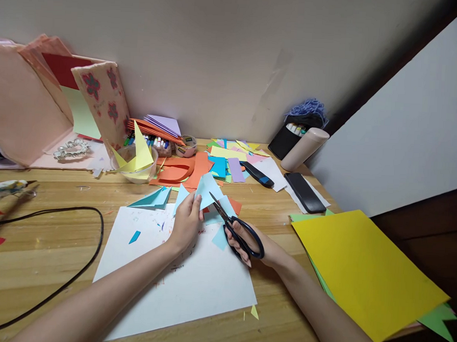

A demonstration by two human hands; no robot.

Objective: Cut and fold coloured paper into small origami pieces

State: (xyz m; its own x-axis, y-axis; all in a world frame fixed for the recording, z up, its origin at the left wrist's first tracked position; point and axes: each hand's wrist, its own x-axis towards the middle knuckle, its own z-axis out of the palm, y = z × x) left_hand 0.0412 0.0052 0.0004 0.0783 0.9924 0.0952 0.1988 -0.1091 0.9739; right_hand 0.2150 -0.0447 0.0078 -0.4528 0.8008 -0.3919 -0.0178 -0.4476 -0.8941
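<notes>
Well, the left hand (186, 217) pinches light-blue paper (207, 189) while the right hand (248, 234) grips dark-handled scissors (226, 218); a slipping blade could nick those nearby left fingertips.

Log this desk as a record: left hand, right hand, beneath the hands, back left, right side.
Left hand: holds light-blue paper
Right hand: holds scissors, blades at the light-blue paper
Beneath the hands: white sheet with coloured marks
Back left: clear bowl holding yellow paper
Right side: yellow sheet over green paper
</notes>
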